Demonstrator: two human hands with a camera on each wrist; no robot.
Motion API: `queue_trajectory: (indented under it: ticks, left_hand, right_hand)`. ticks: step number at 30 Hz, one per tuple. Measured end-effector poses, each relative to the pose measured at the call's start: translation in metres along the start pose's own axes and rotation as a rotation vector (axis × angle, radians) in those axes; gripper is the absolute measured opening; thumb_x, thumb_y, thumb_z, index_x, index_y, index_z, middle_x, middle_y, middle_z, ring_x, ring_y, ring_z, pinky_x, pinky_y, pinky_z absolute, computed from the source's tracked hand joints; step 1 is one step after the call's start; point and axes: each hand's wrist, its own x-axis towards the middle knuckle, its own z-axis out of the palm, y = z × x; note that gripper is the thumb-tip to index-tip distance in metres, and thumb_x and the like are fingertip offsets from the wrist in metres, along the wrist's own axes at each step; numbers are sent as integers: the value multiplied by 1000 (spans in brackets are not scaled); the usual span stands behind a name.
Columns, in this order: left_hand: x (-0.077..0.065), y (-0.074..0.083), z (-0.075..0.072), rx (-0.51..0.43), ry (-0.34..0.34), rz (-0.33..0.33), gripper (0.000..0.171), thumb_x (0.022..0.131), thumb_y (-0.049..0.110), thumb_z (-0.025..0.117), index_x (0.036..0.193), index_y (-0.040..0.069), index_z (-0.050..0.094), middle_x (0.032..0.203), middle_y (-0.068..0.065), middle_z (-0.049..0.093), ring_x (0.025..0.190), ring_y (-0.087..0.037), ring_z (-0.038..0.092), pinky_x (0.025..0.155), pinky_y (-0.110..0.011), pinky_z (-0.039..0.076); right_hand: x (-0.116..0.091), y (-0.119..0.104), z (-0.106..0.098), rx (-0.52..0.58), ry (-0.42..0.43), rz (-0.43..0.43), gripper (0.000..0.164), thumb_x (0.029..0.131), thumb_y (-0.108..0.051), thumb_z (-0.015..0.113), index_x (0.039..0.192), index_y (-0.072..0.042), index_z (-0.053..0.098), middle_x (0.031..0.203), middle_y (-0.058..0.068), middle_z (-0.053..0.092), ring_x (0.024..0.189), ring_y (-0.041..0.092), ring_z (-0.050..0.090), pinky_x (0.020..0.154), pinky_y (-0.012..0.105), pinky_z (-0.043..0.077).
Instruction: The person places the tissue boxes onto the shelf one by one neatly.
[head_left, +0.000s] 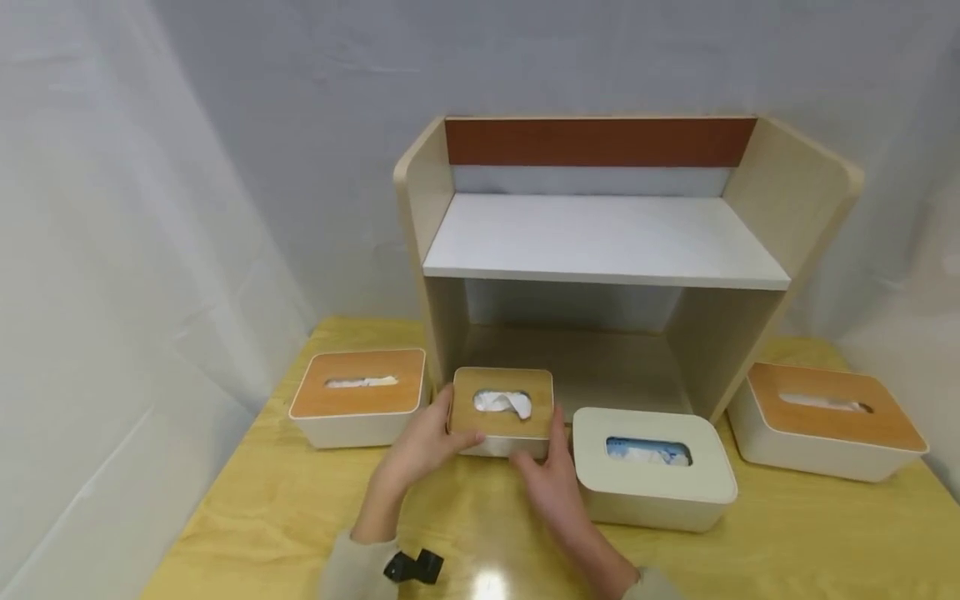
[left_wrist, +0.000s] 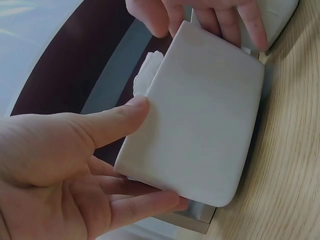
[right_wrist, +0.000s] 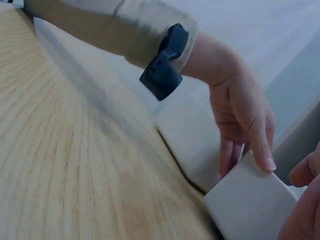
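Note:
A small tissue box [head_left: 498,427] with a wood-look lid and white sides stands at the front left of the desk shelf, white tissue showing in its oval slot. My left hand [head_left: 420,443] grips its left side, thumb on the front top edge and fingers along the side. On the opposite side, my right hand [head_left: 553,492] holds the box between thumb and fingers. In the left wrist view the white front of the tissue box [left_wrist: 200,115] fills the middle. The right wrist view shows the left hand [right_wrist: 245,107] on the box corner, with part of the right hand [right_wrist: 306,210] at the edge.
Behind stands a two-level desk shelf [head_left: 600,237]. An orange-lidded tissue box [head_left: 360,429] is close on the left. To the right are an all-white tissue box [head_left: 652,508], near my right wrist, and another orange-lidded box [head_left: 825,450]. All stand on a yellowish wooden table [head_left: 262,517].

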Motion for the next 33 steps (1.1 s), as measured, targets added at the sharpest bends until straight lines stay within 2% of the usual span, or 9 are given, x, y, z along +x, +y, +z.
queue_trajectory:
  ticks: [3, 6, 11, 17, 22, 27, 32, 33]
  left_hand:
    - [4, 1, 1, -9, 20, 1, 89, 93, 31, 72, 152, -13, 22, 142, -34, 46, 120, -41, 58, 96, -50, 51]
    - [1, 2, 1, -8, 47, -10, 85, 95, 33, 69, 151, -13, 24, 137, -35, 50, 108, -39, 65, 87, -48, 56]
    - [-1, 7, -1, 11, 59, -31, 82, 97, 33, 66, 150, -15, 25, 136, -34, 52, 106, -39, 66, 84, -47, 57]
    - [0, 15, 2, 65, 125, -35, 79, 96, 35, 67, 146, -15, 31, 135, -35, 52, 104, -39, 67, 84, -47, 57]
    - [1, 18, 6, 92, 185, -92, 78, 95, 39, 67, 143, -13, 36, 131, -33, 53, 108, -40, 63, 91, -51, 53]
    - [3, 19, 10, 84, 222, -63, 69, 96, 29, 68, 140, -14, 36, 119, -31, 59, 103, -40, 64, 87, -50, 54]
    - [5, 21, 10, 80, 241, -48, 65, 96, 24, 66, 139, -13, 34, 97, -25, 65, 83, -33, 66, 76, -46, 56]
    - [4, 21, 11, 80, 239, -49, 65, 97, 24, 66, 140, -13, 34, 97, -25, 65, 82, -31, 65, 76, -46, 56]
  right_hand:
    - [-1, -5, -2, 23, -21, -4, 100, 84, -8, 63, 159, -5, -3, 164, 22, 3, 151, 35, 7, 120, 56, 11]
    - [-10, -11, -1, 67, -55, -18, 103, 84, -8, 64, 159, -6, -8, 164, 22, -4, 151, 37, -1, 118, 59, 8]
    - [-24, -16, -1, 79, -96, -13, 108, 84, -9, 65, 158, -9, -13, 164, 19, -13, 150, 41, -4, 115, 64, 11]
    - [-22, -18, -2, 73, -94, -55, 104, 85, -7, 63, 157, -3, -11, 164, 21, -11, 150, 42, -1, 116, 61, 12]
    - [-16, -16, -4, 82, -99, -54, 101, 84, -5, 62, 157, 1, -7, 163, 24, -6, 149, 43, 2, 117, 60, 13]
    - [-11, -15, -7, 100, -110, -52, 98, 85, -4, 61, 157, 1, -4, 164, 22, -4, 150, 41, 3, 118, 58, 12]
    - [-5, -15, -11, 91, -135, -54, 95, 86, -5, 61, 158, 0, -2, 164, 21, -2, 150, 40, 4, 118, 57, 11]
    - [-4, -15, -11, 90, -135, -46, 95, 86, -5, 61, 158, -1, -1, 164, 21, -1, 150, 40, 5, 118, 57, 11]
